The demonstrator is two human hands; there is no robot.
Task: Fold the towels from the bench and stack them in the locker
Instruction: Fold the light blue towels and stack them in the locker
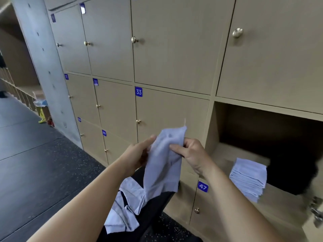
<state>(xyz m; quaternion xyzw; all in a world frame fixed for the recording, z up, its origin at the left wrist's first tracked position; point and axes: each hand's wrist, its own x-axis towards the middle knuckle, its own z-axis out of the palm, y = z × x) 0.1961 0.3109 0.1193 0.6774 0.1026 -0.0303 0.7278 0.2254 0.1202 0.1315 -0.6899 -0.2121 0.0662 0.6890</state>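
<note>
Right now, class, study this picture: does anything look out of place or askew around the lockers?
The stack of folded pale blue towels sits right at the front edge of the open tan wooden locker and seems to overhang it, its lower layers stepped out unevenly. Nothing else stands out.

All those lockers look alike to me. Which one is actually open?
The locker right of door 33 and above door 47: its dark inside shows, holding folded towels. Others are shut.

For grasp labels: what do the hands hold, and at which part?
One pale blue towel, near its upper end: left hand on its left edge, right hand pinching its right edge.
</note>
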